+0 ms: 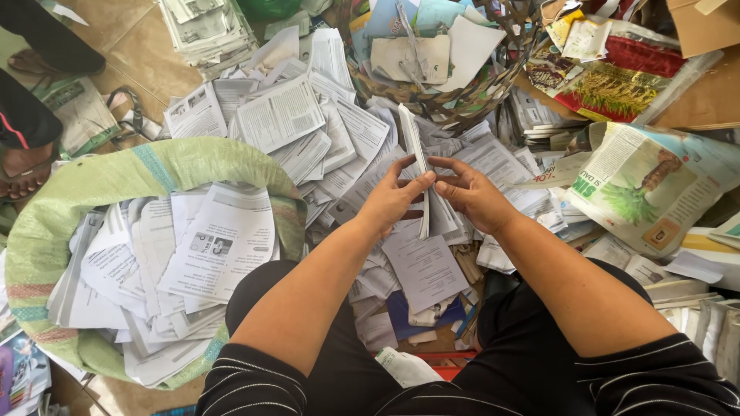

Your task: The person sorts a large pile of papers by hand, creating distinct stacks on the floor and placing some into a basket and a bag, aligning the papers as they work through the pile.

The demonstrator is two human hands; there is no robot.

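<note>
Pinching a thin booklet (416, 166) edge-on, my left hand (391, 202) and right hand (472, 194) close their fingertips on it above the paper heap (339, 139).

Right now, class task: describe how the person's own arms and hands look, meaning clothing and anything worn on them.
Both forearms are bare. The left hand and the right hand wear no gloves; no rings, watch or bracelet can be seen. Near the bottom edge, short sleeves cover the upper arms: dark, black fabric with thin, pale horizontal stripes.
</note>
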